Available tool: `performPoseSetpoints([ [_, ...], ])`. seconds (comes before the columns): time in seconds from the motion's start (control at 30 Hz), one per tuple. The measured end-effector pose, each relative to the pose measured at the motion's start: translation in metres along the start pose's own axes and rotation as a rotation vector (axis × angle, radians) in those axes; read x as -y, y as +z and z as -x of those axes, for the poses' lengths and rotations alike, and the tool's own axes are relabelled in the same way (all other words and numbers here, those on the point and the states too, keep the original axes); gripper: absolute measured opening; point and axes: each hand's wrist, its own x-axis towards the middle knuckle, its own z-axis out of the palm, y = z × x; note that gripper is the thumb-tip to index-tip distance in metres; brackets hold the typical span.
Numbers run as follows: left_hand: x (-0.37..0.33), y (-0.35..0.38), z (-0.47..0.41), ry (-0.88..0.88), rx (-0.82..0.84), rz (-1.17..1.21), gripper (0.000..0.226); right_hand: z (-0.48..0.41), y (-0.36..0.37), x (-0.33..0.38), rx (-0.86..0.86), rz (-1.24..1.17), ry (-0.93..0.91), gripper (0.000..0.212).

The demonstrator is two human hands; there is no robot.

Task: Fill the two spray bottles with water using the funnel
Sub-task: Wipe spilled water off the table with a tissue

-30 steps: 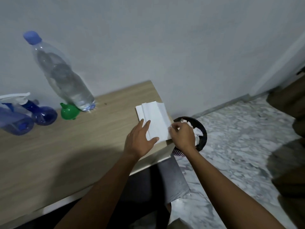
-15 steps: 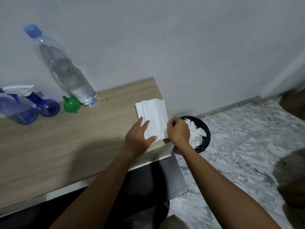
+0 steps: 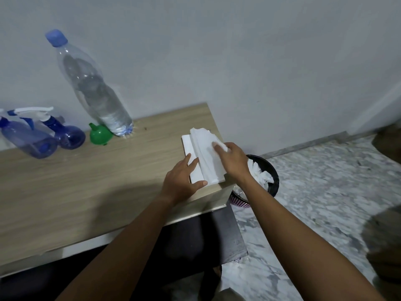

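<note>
Two blue spray bottles with white triggers stand at the table's far left, each with its sprayer head on. A green funnel lies beside them. A tall clear water bottle with a blue cap stands against the wall. At the table's right end lies a stack of white tissues. My left hand presses flat on the stack's near edge. My right hand pinches the top tissue and lifts it off the stack.
The wooden table ends just right of the tissues. A black waste bin holding crumpled tissues stands on the marble floor below that corner. A grey wall is behind.
My right hand moved from the stack's right edge up and forward over it, pulling the top tissue loose. My left hand stayed on the stack.
</note>
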Motion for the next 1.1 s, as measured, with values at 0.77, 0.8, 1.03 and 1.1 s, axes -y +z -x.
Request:
performPoseSetpoints([
  [0.77, 0.000, -0.004, 0.006, 0.051, 0.022, -0.042, 0.082, 0.029, -0.050, 0.075, -0.301, 0.105, -0.605, 0.015],
  [0.8, 0.004, -0.006, 0.010, 0.049, -0.006, -0.015, 0.081, 0.030, -0.048, 0.081, -0.288, 0.106, -0.614, 0.015],
  [1.03, 0.086, -0.042, 0.072, -0.052, -0.271, 0.095, 0.057, 0.047, 0.042, 0.098, -0.072, 0.205, -0.654, 0.022],
  [1.1, 0.126, -0.056, 0.099, -0.133, -0.316, 0.109, 0.052, 0.058, 0.085, 0.104, -0.005, 0.242, -0.672, 0.024],
])
